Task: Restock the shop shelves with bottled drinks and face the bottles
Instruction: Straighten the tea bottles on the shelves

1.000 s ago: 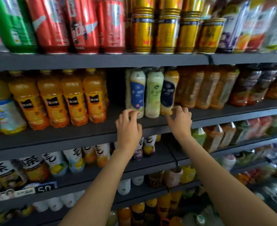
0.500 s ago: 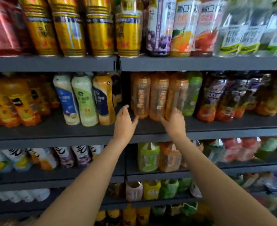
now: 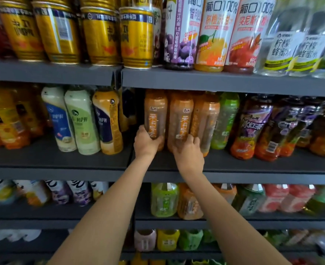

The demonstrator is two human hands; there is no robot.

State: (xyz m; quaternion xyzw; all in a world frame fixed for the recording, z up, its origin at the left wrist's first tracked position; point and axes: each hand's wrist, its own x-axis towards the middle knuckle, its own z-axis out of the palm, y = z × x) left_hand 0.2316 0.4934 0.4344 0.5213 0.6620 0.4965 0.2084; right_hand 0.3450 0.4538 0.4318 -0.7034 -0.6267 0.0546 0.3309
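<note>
Three orange-brown tea bottles stand side by side on the middle shelf [image 3: 253, 165], right of the shelf divider. My left hand [image 3: 145, 143] is wrapped around the base of the leftmost tea bottle [image 3: 155, 115]. My right hand [image 3: 188, 154] grips the base of the middle tea bottle [image 3: 180, 119], with its fingers reaching the third tea bottle [image 3: 205, 119]. Both bottles stand upright with their labels facing out. A green tea bottle [image 3: 225, 119] stands just right of them.
Left of the divider stand blue, green and yellow slim bottles [image 3: 81, 121] and orange juice bottles [image 3: 3, 119]. Purple-labelled iced tea bottles [image 3: 251, 127] fill the right. Gold cans [image 3: 102, 35] and juice bottles [image 3: 213, 35] sit on the shelf above; more bottles fill the lower shelves.
My view and both hands have shifted right, from the slim bottles to the orange-brown tea bottles. The hands were open half a second ago and now grip bottle bases.
</note>
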